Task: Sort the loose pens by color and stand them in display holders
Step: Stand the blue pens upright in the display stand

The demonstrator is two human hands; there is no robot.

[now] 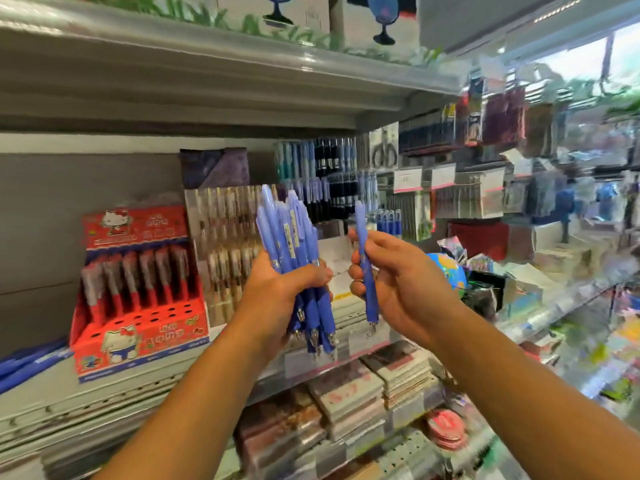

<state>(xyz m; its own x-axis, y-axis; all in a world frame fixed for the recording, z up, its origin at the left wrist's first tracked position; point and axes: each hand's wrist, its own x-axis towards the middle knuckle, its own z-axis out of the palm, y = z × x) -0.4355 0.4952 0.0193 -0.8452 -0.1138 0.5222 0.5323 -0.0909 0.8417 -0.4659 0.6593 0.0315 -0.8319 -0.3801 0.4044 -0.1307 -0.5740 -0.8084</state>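
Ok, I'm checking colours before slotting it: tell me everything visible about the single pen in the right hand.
The single pen is blue, plastic by its look: paler rounded top, darker grip, small metal tip. It stands nearly upright, tip down, gripped mid-barrel by the right hand, apart from the pen bundle in the left hand.

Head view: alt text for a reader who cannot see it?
A person's left hand grips a bundle of blue pens, tips down, while the right hand holds one blue pen beside it. A red display holder stands on the shelf to the left.
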